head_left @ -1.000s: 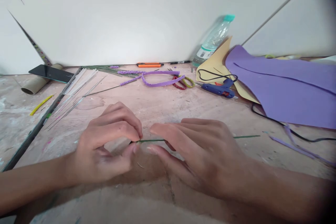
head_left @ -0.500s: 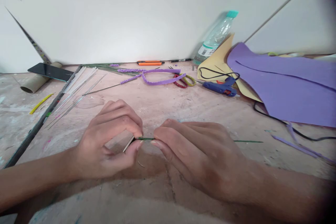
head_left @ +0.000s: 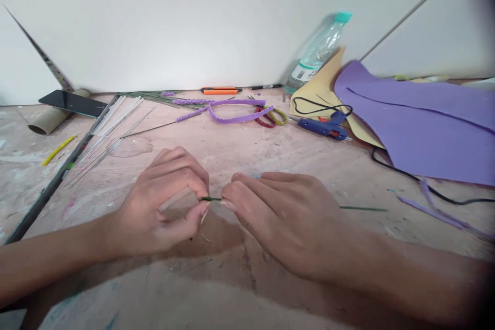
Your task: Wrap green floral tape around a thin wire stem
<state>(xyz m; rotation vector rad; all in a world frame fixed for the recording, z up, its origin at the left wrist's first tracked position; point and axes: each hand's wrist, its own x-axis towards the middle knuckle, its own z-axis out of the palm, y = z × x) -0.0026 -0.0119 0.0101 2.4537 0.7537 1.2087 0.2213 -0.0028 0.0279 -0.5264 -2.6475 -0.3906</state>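
Note:
A thin green wire [head_left: 363, 209] lies across the worn pinkish table [head_left: 247, 160] and runs under my right hand to my left. My left hand [head_left: 162, 201] pinches the wire's left end between thumb and forefinger, fingers curled. My right hand [head_left: 282, 216] grips the same wire just to the right, fingertips almost touching those of the left. A small pale strip shows under the left thumb; I cannot make out what it is. The wire's far end sticks out to the right past my right wrist.
At the back lie purple foam strips [head_left: 235, 113], scissors [head_left: 270, 117], a blue glue gun [head_left: 323, 127] with black cord, an orange cutter [head_left: 220, 91] and a water bottle [head_left: 317, 54]. Purple foam sheet [head_left: 425, 124] covers the right. Loose wires [head_left: 112, 139], a phone [head_left: 71, 103] and a cardboard tube are at the left.
My right hand has slid left along the wire until its fingertips meet the left hand's. Less green wire shows between the two hands. The left hand stays in place.

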